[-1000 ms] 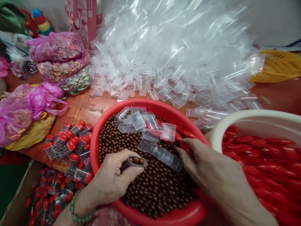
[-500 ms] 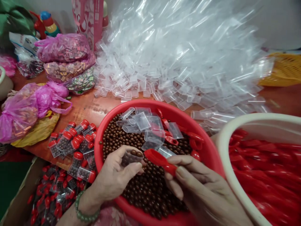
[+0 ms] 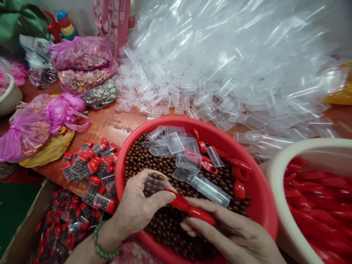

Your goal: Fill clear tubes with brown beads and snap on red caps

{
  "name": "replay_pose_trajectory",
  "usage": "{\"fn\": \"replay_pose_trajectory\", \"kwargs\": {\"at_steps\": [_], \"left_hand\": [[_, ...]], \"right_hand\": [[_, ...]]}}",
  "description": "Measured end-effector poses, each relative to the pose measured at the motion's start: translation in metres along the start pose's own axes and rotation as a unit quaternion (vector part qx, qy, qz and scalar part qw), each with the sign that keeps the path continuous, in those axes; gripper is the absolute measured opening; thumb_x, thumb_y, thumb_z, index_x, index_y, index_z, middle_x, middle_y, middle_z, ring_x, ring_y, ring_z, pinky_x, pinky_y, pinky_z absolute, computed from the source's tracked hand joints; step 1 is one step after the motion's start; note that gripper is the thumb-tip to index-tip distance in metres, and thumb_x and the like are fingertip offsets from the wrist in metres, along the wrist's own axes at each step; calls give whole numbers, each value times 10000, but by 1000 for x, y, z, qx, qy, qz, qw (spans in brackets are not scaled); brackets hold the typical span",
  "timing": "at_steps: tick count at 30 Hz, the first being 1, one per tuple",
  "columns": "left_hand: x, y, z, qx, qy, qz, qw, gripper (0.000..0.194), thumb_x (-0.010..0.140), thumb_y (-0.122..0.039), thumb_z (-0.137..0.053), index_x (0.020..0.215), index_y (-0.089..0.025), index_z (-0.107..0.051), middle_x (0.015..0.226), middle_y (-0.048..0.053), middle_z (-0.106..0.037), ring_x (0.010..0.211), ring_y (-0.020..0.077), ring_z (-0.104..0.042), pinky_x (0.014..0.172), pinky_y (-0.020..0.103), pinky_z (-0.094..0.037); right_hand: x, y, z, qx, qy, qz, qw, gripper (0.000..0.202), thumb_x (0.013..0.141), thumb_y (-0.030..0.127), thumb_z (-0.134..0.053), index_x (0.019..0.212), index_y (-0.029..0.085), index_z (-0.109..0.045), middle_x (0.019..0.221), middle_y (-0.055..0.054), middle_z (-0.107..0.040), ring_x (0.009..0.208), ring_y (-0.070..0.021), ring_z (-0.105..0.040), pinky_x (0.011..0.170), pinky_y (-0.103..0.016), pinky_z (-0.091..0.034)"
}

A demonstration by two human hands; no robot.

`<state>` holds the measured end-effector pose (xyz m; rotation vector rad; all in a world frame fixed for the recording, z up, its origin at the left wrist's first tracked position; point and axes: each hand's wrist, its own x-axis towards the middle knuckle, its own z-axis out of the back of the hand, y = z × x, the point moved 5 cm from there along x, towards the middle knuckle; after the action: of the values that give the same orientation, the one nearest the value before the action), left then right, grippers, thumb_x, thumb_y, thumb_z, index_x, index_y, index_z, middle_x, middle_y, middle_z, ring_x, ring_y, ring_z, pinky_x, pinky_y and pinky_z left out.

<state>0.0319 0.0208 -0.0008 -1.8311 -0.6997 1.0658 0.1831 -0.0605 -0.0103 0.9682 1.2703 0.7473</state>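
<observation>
The left hand (image 3: pixel 134 207), a green bead bracelet (image 3: pixel 104 244) on its wrist, grips a clear plastic tube (image 3: pixel 154 186) partly filled with small brown balls. The tube lies tilted between thumb and fingers above the red basin (image 3: pixel 120 183), its open end toward the right hand (image 3: pixel 228 229). That hand pinches a red scoop cap (image 3: pixel 200 215) between thumb and fingers; the scoop end reaches the left thumb, beside the tube's mouth. Whether the scoop has entered the tube cannot be told.

Below both hands, loose brown balls (image 3: pixel 143 156) spread across the basin. On them rest several unfilled clear tubes (image 3: pixel 176 142) and, along the right side, more red caps (image 3: pixel 239 189). A white tub (image 3: pixel 279 200) of red pieces (image 3: pixel 316 200) stands just beside the basin on the right.

To the left, filled tubes with red caps (image 3: pixel 93 165) lie on the worktop (image 3: pixel 110 123), and more fill a carton (image 3: pixel 29 216) below. Behind the basin rises a large heap of clear tubes (image 3: pixel 217 69), with knotted pink plastic bags (image 3: pixel 82 53) to its left.
</observation>
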Motion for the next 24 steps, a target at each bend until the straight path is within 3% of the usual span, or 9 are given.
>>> {"fn": "replay_pose_trajectory", "kwargs": {"at_steps": [3, 7, 9, 14, 20, 24], "left_hand": [[0, 1, 2, -1, -2, -10, 1000, 192, 793, -256, -728, 907, -150, -616, 840, 8, -665, 751, 107, -605, 738, 219, -475], [0, 1, 4, -4, -7, -15, 1000, 172, 797, -245, -725, 895, -153, -617, 822, 1, -663, 727, 97, -594, 722, 207, -473], [1, 2, 4, -5, -12, -13, 1000, 175, 789, -242, -731, 889, -154, -618, 826, 4, -668, 725, 97, -595, 722, 207, -477], [1, 4, 2, -29, -8, 1, 1000, 213, 768, -266, -738, 899, -154, -612, 824, 10, -666, 687, 102, -607, 698, 223, -497], [-3, 6, -8, 7, -2, 29, 1000, 194, 722, -205, -733, 874, -155, -624, 745, -20, -630, 657, 88, -563, 663, 202, -464], [-6, 8, -13, -21, 1, 43, 999, 218, 703, -221, -742, 871, -162, -615, 734, -26, -629, 652, 94, -559, 661, 211, -474]], "right_hand": [[0, 7, 5, -24, -48, 60, 997, 314, 691, 442, -804, 937, 250, -775, 793, -53, -779, 661, -207, -750, 631, -243, -621], [0, 13, 5, -81, -51, 84, 992, 208, 729, 400, -783, 863, 242, -764, 809, -46, -779, 698, -202, -752, 643, -231, -620], [-2, 15, 8, -105, -86, 111, 985, 181, 723, 377, -787, 841, 242, -766, 807, -44, -778, 704, -196, -746, 659, -232, -621], [-4, 13, 11, -28, -186, 144, 971, 138, 722, 324, -795, 829, 249, -754, 848, -56, -789, 788, -228, -761, 768, -334, -638], [2, 12, -3, 50, -207, 154, 965, 125, 727, 308, -802, 824, 246, -755, 850, -63, -795, 783, -231, -767, 733, -336, -647], [-2, 17, -14, 14, -173, 188, 967, 124, 775, 237, -761, 896, 267, -770, 937, -38, -795, 863, -221, -762, 819, -363, -636]]}}
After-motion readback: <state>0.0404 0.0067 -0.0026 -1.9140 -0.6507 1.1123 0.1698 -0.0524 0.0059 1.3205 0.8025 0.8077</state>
